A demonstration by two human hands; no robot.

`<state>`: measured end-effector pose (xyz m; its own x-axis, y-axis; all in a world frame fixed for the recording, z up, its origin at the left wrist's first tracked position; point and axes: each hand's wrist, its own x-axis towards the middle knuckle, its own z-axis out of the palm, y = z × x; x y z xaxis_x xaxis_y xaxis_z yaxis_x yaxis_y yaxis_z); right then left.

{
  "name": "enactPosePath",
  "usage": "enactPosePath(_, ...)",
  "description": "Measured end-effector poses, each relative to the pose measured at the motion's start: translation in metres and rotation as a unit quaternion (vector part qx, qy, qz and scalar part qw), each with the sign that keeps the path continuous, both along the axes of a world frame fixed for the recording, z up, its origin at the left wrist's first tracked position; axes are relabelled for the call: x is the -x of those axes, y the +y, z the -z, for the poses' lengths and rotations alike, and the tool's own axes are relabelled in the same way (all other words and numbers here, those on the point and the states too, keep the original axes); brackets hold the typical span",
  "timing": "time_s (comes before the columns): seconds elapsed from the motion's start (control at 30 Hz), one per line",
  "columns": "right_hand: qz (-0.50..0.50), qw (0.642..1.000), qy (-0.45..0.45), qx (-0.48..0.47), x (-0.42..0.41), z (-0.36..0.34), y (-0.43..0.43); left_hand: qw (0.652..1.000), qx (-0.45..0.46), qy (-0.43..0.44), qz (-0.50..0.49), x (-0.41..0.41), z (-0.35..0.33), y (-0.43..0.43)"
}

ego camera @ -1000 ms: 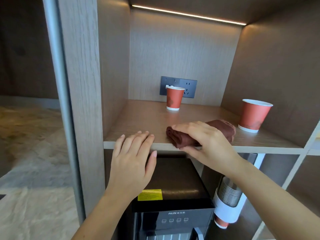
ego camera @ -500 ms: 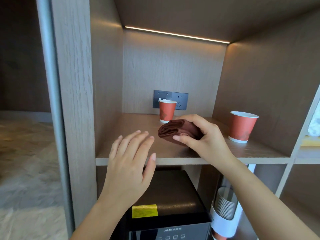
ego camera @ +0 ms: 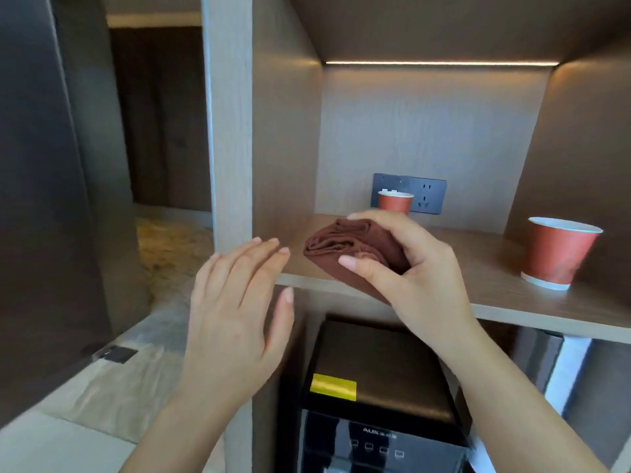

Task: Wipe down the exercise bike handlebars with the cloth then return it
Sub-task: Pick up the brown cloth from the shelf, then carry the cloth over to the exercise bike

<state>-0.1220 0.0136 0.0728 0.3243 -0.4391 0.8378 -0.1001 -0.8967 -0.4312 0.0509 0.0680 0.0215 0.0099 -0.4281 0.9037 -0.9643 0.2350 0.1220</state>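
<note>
Head view: the black appliance (ego camera: 375,363) under the shelf (ego camera: 512,302) reads "AUX" on its front; its yellow label (ego camera: 333,387) is too blurred to read. The right hand (ego camera: 413,268) grips the folded brown cloth (ego camera: 345,247) over the shelf's near left part, thumb and fingers curled round it; whether it touches the wood is unclear. The left hand (ego camera: 232,319) hovers just left, fingers straight, holding nothing. A red paper cup (ego camera: 394,202) far back is half hidden by the right hand; a second red cup (ego camera: 560,254) stands right, contents unseen.
</note>
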Motion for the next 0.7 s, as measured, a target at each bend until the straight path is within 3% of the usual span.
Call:
enactPosePath(0.13, -0.095, 0.994, 0.002, -0.047, -0.014, 0.014, 0.015, 0.996, -0.013, 0.012, -0.09, -0.007, 0.017, 0.043)
enactPosePath(0.33, -0.261, 0.956, 0.057, -0.124, -0.074, 0.049, 0.061, 0.972, -0.025, 0.02, -0.231, -0.023, 0.038, 0.134)
enactPosePath(0.7, -0.497, 0.852, 0.108, -0.127, -0.181, 0.085, 0.259, 0.864, -0.055, 0.064, -0.496, -0.038, 0.065, 0.375)
